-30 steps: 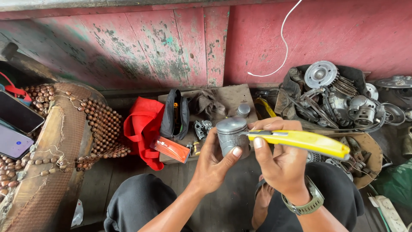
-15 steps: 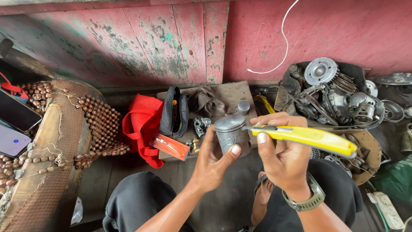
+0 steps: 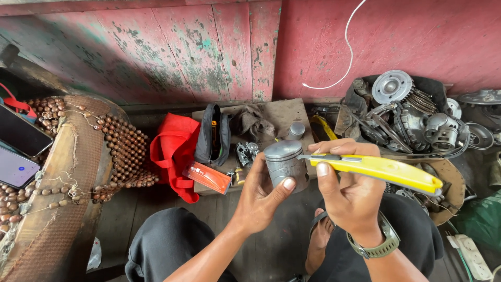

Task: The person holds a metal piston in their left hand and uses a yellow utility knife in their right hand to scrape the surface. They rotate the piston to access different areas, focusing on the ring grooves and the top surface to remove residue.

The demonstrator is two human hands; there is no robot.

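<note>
Head view is showing me my two hands working just above my knees. I am cupping a grey metal piston (image 3: 285, 163) in my left hand (image 3: 259, 201), fingers curled round its skirt and thumb pressing its lower side. My right hand (image 3: 348, 194) is gripping a yellow utility knife (image 3: 380, 170), thumb laid on the handle, and the blade tip is touching the piston just under its crown, at the ring groove. I am judging the piston as rigid, fairly weighty for its bulk and possibly slick with oil, so the skirt is where I would be holding it, clear of the blade. Beyond my hands, a wooden board (image 3: 284, 115) is carrying a black pouch (image 3: 214, 134), an orange box (image 3: 209, 178) at its near left corner, and a red cloth bag (image 3: 175, 151) beside it. Farther right, a heap of engine parts (image 3: 412, 117) is lying against the red wall (image 3: 402, 42).
</note>
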